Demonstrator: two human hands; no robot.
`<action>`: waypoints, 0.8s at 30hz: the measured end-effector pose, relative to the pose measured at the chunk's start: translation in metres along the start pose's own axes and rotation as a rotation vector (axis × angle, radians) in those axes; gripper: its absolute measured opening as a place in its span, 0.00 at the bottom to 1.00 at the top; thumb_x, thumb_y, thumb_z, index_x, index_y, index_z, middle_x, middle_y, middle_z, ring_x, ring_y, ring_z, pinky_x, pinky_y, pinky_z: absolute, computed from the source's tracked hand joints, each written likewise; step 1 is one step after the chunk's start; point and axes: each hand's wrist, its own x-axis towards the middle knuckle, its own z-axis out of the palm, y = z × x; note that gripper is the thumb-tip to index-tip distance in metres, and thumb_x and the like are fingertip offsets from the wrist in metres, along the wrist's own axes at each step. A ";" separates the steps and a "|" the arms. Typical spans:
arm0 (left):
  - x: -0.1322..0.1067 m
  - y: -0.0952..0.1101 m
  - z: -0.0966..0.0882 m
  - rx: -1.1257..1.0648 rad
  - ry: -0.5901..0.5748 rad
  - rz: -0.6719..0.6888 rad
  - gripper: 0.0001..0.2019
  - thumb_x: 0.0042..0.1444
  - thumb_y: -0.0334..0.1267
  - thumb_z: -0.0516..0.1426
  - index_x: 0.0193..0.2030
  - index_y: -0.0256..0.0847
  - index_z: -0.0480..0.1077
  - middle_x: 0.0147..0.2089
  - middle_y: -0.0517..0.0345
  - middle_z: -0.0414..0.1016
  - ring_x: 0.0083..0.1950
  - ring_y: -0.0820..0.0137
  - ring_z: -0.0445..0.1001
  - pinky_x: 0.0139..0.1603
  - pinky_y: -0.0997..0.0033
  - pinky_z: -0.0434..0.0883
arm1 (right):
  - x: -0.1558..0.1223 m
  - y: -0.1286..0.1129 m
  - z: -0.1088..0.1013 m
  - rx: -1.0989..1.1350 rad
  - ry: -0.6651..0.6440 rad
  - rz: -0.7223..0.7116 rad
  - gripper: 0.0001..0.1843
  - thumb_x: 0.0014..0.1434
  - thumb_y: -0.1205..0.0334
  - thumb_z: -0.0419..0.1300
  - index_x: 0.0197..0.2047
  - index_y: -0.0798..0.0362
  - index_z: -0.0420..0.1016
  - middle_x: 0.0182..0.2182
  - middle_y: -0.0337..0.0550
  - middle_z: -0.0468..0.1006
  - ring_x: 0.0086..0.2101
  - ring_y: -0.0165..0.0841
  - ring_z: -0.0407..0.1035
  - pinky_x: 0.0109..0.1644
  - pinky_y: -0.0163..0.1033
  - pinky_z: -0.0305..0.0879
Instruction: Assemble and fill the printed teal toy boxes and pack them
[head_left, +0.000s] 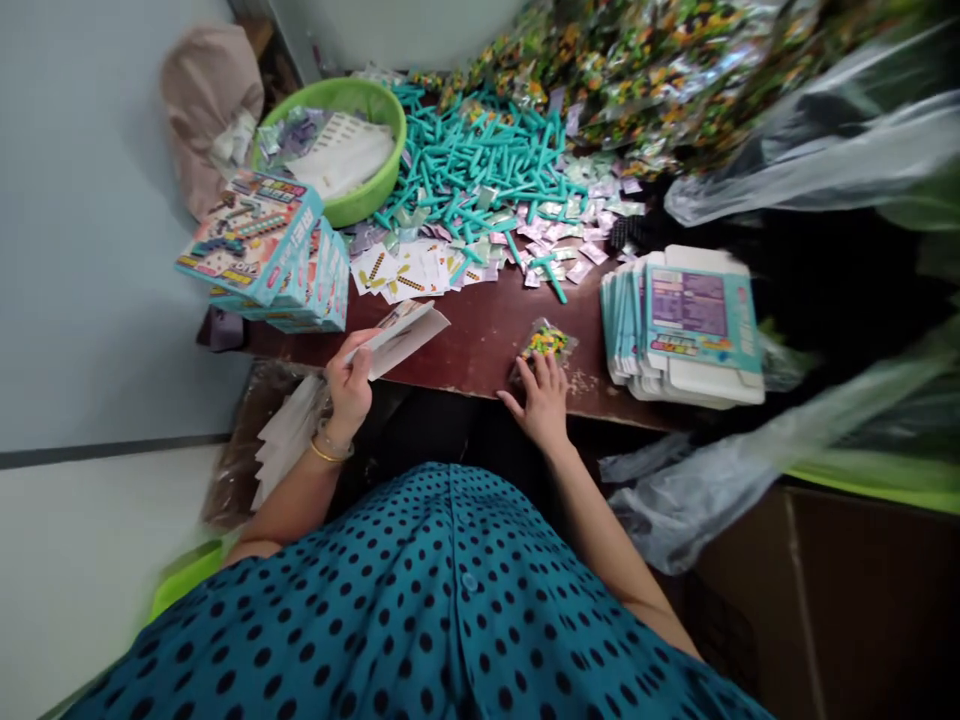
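My left hand is closed around a white folded card piece held over the near edge of the dark brown table. My right hand lies on the table with its fingers spread, fingertips resting on a small clear packet of colourful bits. A gold bangle circles my left wrist.
A stack of flat teal boxes lies right of my right hand. Assembled teal boxes stand at the left. Behind lie white leaflets, a heap of teal sticks, a green basin, colourful packets and plastic bags.
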 end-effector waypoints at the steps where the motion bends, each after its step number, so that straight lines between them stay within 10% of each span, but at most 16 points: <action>1: 0.001 -0.001 0.000 -0.007 0.005 -0.001 0.23 0.69 0.56 0.53 0.49 0.41 0.79 0.46 0.51 0.82 0.49 0.60 0.80 0.52 0.64 0.74 | 0.000 0.002 -0.003 0.006 -0.023 -0.003 0.38 0.67 0.44 0.58 0.74 0.53 0.58 0.74 0.59 0.55 0.74 0.54 0.42 0.72 0.65 0.46; 5: 0.002 -0.003 0.003 -0.005 -0.001 -0.033 0.24 0.68 0.57 0.53 0.48 0.40 0.79 0.46 0.50 0.82 0.49 0.61 0.80 0.51 0.64 0.74 | 0.003 0.008 -0.013 0.033 -0.118 -0.059 0.43 0.64 0.46 0.63 0.75 0.54 0.55 0.74 0.59 0.56 0.74 0.54 0.43 0.73 0.63 0.47; 12: -0.003 0.005 0.005 0.043 -0.061 -0.003 0.22 0.69 0.55 0.53 0.49 0.39 0.79 0.49 0.48 0.82 0.52 0.59 0.79 0.56 0.60 0.73 | -0.009 -0.009 -0.018 0.195 -0.056 -0.102 0.24 0.68 0.69 0.51 0.64 0.50 0.74 0.62 0.53 0.76 0.66 0.48 0.64 0.63 0.57 0.65; 17: -0.007 0.010 0.009 0.037 -0.171 0.057 0.19 0.70 0.51 0.53 0.49 0.41 0.79 0.51 0.48 0.82 0.55 0.60 0.78 0.60 0.58 0.71 | 0.003 -0.038 -0.097 0.624 0.308 -0.058 0.18 0.71 0.65 0.51 0.56 0.46 0.78 0.50 0.48 0.84 0.52 0.40 0.78 0.57 0.52 0.74; 20: -0.007 0.013 0.011 0.043 -0.166 0.034 0.19 0.69 0.52 0.53 0.48 0.40 0.79 0.51 0.47 0.82 0.55 0.60 0.78 0.60 0.58 0.72 | 0.026 -0.070 -0.138 0.733 0.320 -0.293 0.18 0.72 0.63 0.51 0.56 0.43 0.79 0.49 0.46 0.84 0.52 0.40 0.78 0.56 0.51 0.75; 24: -0.005 0.013 0.011 0.035 -0.124 -0.013 0.23 0.70 0.55 0.50 0.49 0.39 0.79 0.49 0.48 0.82 0.52 0.60 0.80 0.57 0.60 0.74 | 0.070 -0.117 -0.122 0.520 0.082 -0.683 0.20 0.72 0.64 0.52 0.62 0.43 0.76 0.55 0.45 0.81 0.58 0.38 0.73 0.61 0.48 0.70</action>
